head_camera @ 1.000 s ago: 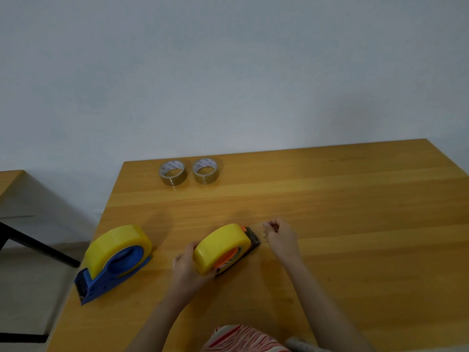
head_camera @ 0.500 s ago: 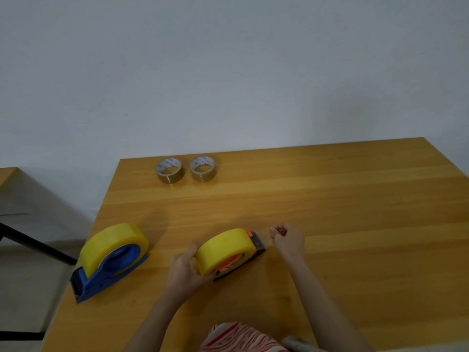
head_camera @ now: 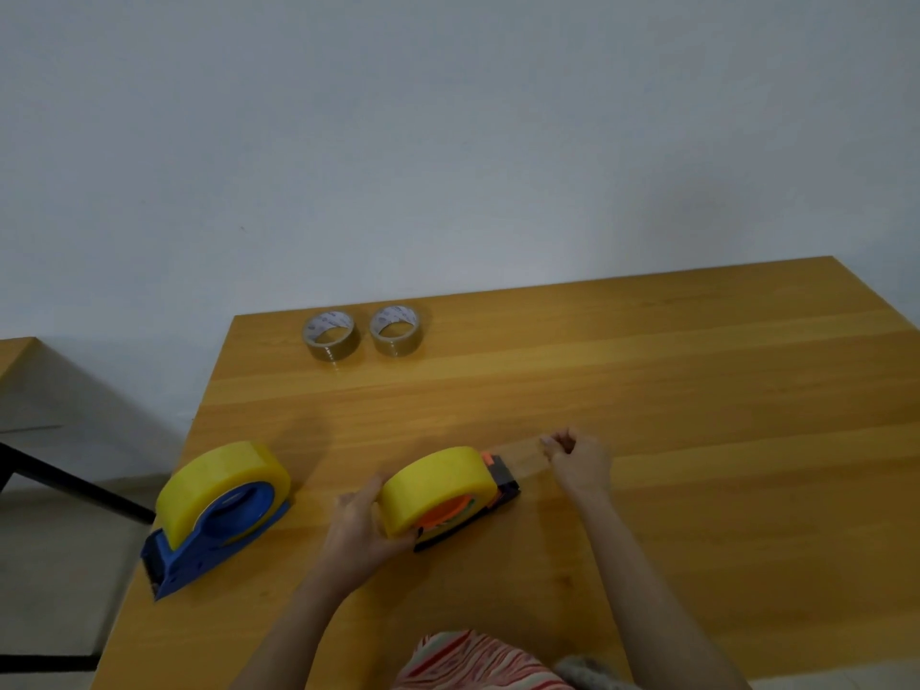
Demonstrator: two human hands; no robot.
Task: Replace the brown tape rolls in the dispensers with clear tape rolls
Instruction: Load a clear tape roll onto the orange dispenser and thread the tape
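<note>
Near the front edge of the wooden worktop [head_camera: 697,390], the left grip [head_camera: 358,530] clasps the wide yellow tape roll [head_camera: 438,483] in the orange-and-black plastic dispenser [head_camera: 504,483]; the right grip [head_camera: 580,463] pinches its translucent strip [head_camera: 522,460], drawn out toward the right edge.

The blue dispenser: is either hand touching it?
No, the blue dispenser sits apart to the left; the left hand holds the orange dispenser and the right hand pinches its tape strip.

Table [head_camera: 697,371]: light wood.
Far edge: left small roll [head_camera: 331,336], right small roll [head_camera: 396,331], lying flat (slim gap between).
Near left: blue dispenser [head_camera: 209,550] bearing yellow roll [head_camera: 224,480].
Middle: orange dispenser [head_camera: 503,483] bearing second yellow roll [head_camera: 438,483].
</note>
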